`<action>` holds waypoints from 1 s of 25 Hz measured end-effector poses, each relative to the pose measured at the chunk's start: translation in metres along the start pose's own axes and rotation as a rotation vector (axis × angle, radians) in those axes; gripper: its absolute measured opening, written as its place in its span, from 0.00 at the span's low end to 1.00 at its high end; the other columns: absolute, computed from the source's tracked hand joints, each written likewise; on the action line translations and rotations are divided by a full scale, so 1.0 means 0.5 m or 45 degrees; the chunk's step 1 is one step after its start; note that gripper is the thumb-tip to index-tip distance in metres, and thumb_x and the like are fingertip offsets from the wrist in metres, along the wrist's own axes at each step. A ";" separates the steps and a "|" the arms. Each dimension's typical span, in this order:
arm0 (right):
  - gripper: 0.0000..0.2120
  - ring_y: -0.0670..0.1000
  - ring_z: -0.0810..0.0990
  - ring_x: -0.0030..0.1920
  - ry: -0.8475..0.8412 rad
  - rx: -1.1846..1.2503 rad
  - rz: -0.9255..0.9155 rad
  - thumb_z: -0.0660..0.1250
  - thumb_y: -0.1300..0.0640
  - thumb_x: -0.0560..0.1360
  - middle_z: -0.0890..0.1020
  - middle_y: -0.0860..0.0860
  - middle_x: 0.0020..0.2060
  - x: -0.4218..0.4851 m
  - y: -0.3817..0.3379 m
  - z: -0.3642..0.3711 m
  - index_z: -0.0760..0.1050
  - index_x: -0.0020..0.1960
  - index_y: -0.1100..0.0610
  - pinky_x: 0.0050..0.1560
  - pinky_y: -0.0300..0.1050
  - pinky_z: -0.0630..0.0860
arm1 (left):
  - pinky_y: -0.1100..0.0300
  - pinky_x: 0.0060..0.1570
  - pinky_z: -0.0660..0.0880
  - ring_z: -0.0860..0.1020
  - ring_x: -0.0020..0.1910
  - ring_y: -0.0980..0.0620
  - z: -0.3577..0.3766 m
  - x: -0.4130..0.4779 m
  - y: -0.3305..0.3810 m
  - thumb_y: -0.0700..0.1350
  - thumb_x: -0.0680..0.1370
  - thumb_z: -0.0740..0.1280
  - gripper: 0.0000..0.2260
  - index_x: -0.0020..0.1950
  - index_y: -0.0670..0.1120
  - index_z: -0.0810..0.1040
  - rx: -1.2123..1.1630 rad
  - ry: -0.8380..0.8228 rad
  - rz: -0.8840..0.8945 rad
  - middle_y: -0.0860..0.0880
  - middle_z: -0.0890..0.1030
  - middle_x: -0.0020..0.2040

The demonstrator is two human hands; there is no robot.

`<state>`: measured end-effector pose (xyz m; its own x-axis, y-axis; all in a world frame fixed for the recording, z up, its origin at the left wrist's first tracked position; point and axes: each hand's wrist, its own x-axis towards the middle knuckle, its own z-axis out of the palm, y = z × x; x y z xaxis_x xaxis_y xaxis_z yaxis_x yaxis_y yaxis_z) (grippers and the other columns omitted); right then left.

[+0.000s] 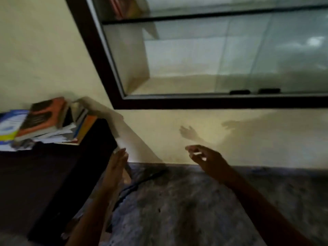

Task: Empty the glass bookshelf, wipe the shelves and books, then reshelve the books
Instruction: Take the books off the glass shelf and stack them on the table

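Both hands are empty: left hand point(116, 166) flat-fingered, right hand point(210, 161) loosely spread. We see books point(44, 121) piled at the desk's point(53, 174) far edge. The lower shelf point(177, 84) looks emptied, with upper books point(122, 7) and wiping left.

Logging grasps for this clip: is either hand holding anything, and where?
Nothing is held: the left hand is flat, the right hand loosely spread, both empty.

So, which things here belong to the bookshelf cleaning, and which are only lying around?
Job: glass bookshelf, pile of books on the dark table, books on its upper shelf.
Lying about: black cable on the floor.
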<state>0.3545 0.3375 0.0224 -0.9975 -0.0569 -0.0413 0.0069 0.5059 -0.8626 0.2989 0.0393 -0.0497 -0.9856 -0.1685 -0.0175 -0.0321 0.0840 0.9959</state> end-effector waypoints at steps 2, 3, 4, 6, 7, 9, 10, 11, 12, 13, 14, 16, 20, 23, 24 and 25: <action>0.11 0.34 0.77 0.46 0.016 -0.038 -0.270 0.65 0.61 0.76 0.79 0.44 0.50 0.120 -0.096 -0.055 0.76 0.56 0.50 0.48 0.23 0.68 | 0.52 0.65 0.68 0.71 0.65 0.46 0.027 0.026 0.094 0.49 0.79 0.62 0.17 0.66 0.46 0.72 0.087 0.087 0.188 0.45 0.73 0.65; 0.11 0.36 0.77 0.48 0.013 -0.044 -0.384 0.65 0.60 0.76 0.79 0.43 0.50 0.176 -0.150 -0.076 0.76 0.57 0.51 0.49 0.26 0.69 | 0.52 0.66 0.68 0.71 0.65 0.46 0.036 0.048 0.144 0.56 0.77 0.64 0.19 0.65 0.50 0.72 0.122 0.118 0.277 0.45 0.73 0.66; 0.11 0.38 0.78 0.49 0.010 -0.028 -0.478 0.65 0.59 0.76 0.79 0.44 0.50 0.229 -0.204 -0.093 0.76 0.58 0.51 0.50 0.27 0.69 | 0.58 0.68 0.66 0.70 0.66 0.47 0.041 0.075 0.193 0.60 0.76 0.64 0.21 0.65 0.53 0.71 0.190 0.139 0.381 0.46 0.71 0.66; 0.11 0.36 0.77 0.45 0.043 -0.009 -0.650 0.64 0.59 0.77 0.80 0.44 0.51 0.314 -0.302 -0.115 0.77 0.58 0.52 0.48 0.24 0.68 | 0.77 0.64 0.57 0.63 0.69 0.55 0.055 0.137 0.268 0.58 0.76 0.63 0.23 0.69 0.52 0.67 0.396 0.242 0.541 0.50 0.65 0.69; 0.11 0.35 0.77 0.43 0.069 -0.014 -0.728 0.64 0.58 0.77 0.80 0.43 0.50 0.351 -0.348 -0.116 0.77 0.59 0.51 0.46 0.23 0.68 | 0.82 0.61 0.54 0.60 0.69 0.58 0.061 0.166 0.305 0.55 0.78 0.62 0.23 0.71 0.50 0.64 0.459 0.300 0.601 0.52 0.62 0.70; 0.11 0.33 0.76 0.43 0.126 -0.010 -0.834 0.64 0.56 0.77 0.79 0.42 0.50 0.420 -0.431 -0.110 0.77 0.59 0.50 0.44 0.21 0.67 | 0.77 0.65 0.52 0.55 0.71 0.60 0.072 0.236 0.387 0.54 0.78 0.61 0.26 0.74 0.49 0.60 0.518 0.359 0.778 0.51 0.58 0.73; 0.11 0.33 0.75 0.44 0.146 -0.013 -0.881 0.64 0.55 0.77 0.79 0.42 0.50 0.455 -0.471 -0.104 0.77 0.59 0.50 0.43 0.20 0.67 | 0.69 0.69 0.53 0.54 0.73 0.58 0.069 0.284 0.422 0.55 0.77 0.60 0.28 0.75 0.49 0.59 0.526 0.394 0.846 0.50 0.57 0.75; 0.11 0.32 0.74 0.44 0.171 -0.025 -0.922 0.64 0.56 0.77 0.79 0.42 0.50 0.490 -0.509 -0.097 0.77 0.59 0.51 0.44 0.19 0.66 | 0.62 0.71 0.54 0.54 0.74 0.56 0.065 0.332 0.457 0.56 0.77 0.59 0.29 0.75 0.49 0.57 0.526 0.418 0.894 0.49 0.56 0.76; 0.12 0.33 0.74 0.46 0.211 -0.040 -0.964 0.64 0.56 0.77 0.79 0.44 0.52 0.523 -0.544 -0.090 0.76 0.60 0.52 0.45 0.19 0.66 | 0.57 0.73 0.54 0.52 0.75 0.54 0.058 0.383 0.485 0.57 0.77 0.58 0.29 0.76 0.49 0.56 0.545 0.430 0.948 0.49 0.55 0.77; 0.14 0.36 0.75 0.50 0.274 -0.060 -1.000 0.65 0.56 0.76 0.78 0.47 0.56 0.562 -0.580 -0.087 0.75 0.61 0.53 0.48 0.21 0.66 | 0.54 0.74 0.52 0.50 0.76 0.53 0.054 0.433 0.513 0.58 0.77 0.57 0.30 0.76 0.49 0.55 0.577 0.424 1.006 0.49 0.54 0.77; 0.16 0.42 0.75 0.55 0.348 -0.089 -1.007 0.65 0.54 0.76 0.77 0.50 0.60 0.601 -0.610 -0.085 0.73 0.63 0.54 0.53 0.26 0.68 | 0.53 0.74 0.50 0.47 0.76 0.54 0.053 0.473 0.539 0.60 0.77 0.55 0.30 0.76 0.49 0.54 0.609 0.417 1.077 0.50 0.52 0.78; 0.24 0.50 0.72 0.63 0.471 -0.152 -0.924 0.66 0.49 0.75 0.72 0.52 0.66 0.689 -0.661 -0.081 0.67 0.69 0.53 0.59 0.39 0.69 | 0.48 0.74 0.47 0.44 0.76 0.55 0.054 0.548 0.581 0.60 0.78 0.54 0.30 0.77 0.50 0.53 0.640 0.400 1.214 0.53 0.50 0.77; 0.34 0.54 0.68 0.67 0.377 -0.167 -0.863 0.67 0.48 0.74 0.68 0.54 0.69 0.818 -0.680 -0.049 0.55 0.74 0.54 0.64 0.44 0.66 | 0.45 0.74 0.47 0.45 0.76 0.56 0.057 0.649 0.613 0.55 0.79 0.56 0.27 0.76 0.50 0.54 0.609 0.522 1.345 0.56 0.51 0.76; 0.32 0.54 0.74 0.62 0.473 -0.190 -0.878 0.65 0.50 0.76 0.72 0.53 0.66 0.847 -0.650 -0.053 0.54 0.75 0.51 0.57 0.39 0.68 | 0.58 0.74 0.49 0.51 0.75 0.60 0.075 0.656 0.617 0.52 0.79 0.58 0.25 0.74 0.52 0.56 0.567 0.635 1.502 0.55 0.57 0.74; 0.31 0.53 0.76 0.60 0.506 -0.131 -0.867 0.66 0.50 0.76 0.74 0.53 0.64 0.844 -0.640 -0.058 0.56 0.74 0.50 0.54 0.37 0.68 | 0.65 0.72 0.54 0.55 0.74 0.64 0.083 0.641 0.624 0.51 0.79 0.58 0.23 0.73 0.52 0.58 0.519 0.610 1.530 0.55 0.60 0.73; 0.31 0.52 0.77 0.58 0.535 -0.062 -0.870 0.66 0.50 0.75 0.75 0.52 0.63 0.845 -0.633 -0.065 0.57 0.73 0.50 0.52 0.36 0.69 | 0.71 0.68 0.60 0.60 0.70 0.67 0.092 0.631 0.636 0.51 0.79 0.59 0.22 0.72 0.52 0.60 0.408 0.523 1.513 0.55 0.63 0.71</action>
<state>-0.0715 0.1812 0.2942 -0.7231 -0.0433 0.6893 -0.6078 0.5140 -0.6053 -0.0298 0.0579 0.2574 -0.3169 -0.1114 0.9419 0.7270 0.6093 0.3166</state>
